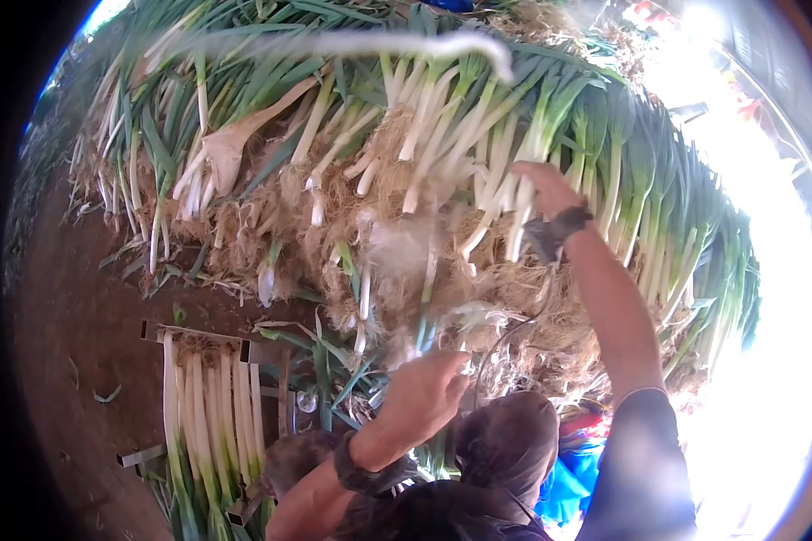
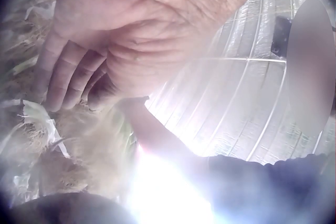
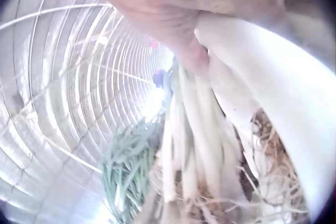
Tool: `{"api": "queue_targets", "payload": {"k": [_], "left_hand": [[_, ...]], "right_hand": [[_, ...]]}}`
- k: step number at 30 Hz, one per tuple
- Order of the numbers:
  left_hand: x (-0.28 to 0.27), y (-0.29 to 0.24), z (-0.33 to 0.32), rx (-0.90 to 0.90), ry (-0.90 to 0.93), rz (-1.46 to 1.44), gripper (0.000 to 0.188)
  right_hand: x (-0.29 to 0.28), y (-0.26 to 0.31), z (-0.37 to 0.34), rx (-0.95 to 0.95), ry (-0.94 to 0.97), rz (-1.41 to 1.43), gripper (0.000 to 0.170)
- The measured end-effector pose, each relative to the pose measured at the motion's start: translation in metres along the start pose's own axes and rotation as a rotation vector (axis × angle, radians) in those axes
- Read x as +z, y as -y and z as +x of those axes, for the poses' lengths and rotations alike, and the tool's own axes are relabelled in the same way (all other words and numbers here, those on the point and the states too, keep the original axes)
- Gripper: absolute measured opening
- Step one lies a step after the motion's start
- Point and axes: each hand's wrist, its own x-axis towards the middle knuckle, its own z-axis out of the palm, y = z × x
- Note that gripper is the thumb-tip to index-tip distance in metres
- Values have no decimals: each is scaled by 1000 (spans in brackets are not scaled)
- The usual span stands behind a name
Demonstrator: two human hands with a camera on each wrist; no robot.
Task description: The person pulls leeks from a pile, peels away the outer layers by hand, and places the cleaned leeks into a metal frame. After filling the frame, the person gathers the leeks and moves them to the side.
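Observation:
My right hand (image 1: 548,187) reaches into a long heap of leeks and grips the white stem of a leek (image 1: 521,225), whose roots point toward me. In the right wrist view that pale leek (image 3: 273,66) runs down from under the fingers, with more white stems close by. Nearer my body, the left hand (image 1: 421,392) hovers above loose roots and trimmings and holds nothing. Its fingers (image 2: 60,77) hang loosely bent in the left wrist view, the palm in sight. Dark bands circle both wrists.
At lower left, a metal frame (image 1: 194,333) holds a row of leeks (image 1: 212,406), roots at the top. Dry roots (image 1: 397,252) fringe the heap. Brown soil (image 1: 72,334) lies to the left. Blue plastic (image 1: 568,482) is beside my knee (image 1: 505,442).

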Motion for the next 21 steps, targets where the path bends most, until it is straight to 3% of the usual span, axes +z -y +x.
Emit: {"api": "queue_targets", "payload": {"k": [1,2,4,7,8,9,10,11,12,13,15,18,19,21], "left_hand": [[0,-3,2,6,2,3,28],[-3,-7,4,-95,37,-53,26],[-6,-14,1,-204,76,-112,24],[-6,-19,2,-227,128,-109,23],[-5,-16,0,-144,114,-61,26],[-4,-13,-3,-65,99,-13,29],[-1,-11,-5,-67,95,-9,29],[3,-10,-6,45,-27,44,30],[5,-11,-8,157,-147,95,32],[2,-14,-8,156,-148,95,32],[-7,-21,-6,1,-5,-8,29],[-9,-25,-6,-112,31,-38,25],[-11,-28,-7,-106,35,-37,25],[-15,-36,-8,-191,105,95,20]], "right_hand": [[15,4,7,-80,-52,-180,41],[24,27,11,-82,-55,-174,41],[30,78,8,449,-274,455,39],[32,71,17,514,-285,390,46],[25,63,9,453,-150,494,44],[21,64,1,448,-145,498,44],[15,71,-9,403,-111,404,42],[9,76,-23,363,-80,310,41],[12,117,-52,589,-265,328,38],[2,136,-79,589,-263,327,38],[-19,150,-123,304,-15,559,41],[-24,114,-163,142,76,678,45],[-19,107,-173,141,69,680,45],[-10,108,-191,255,106,974,51]]}}
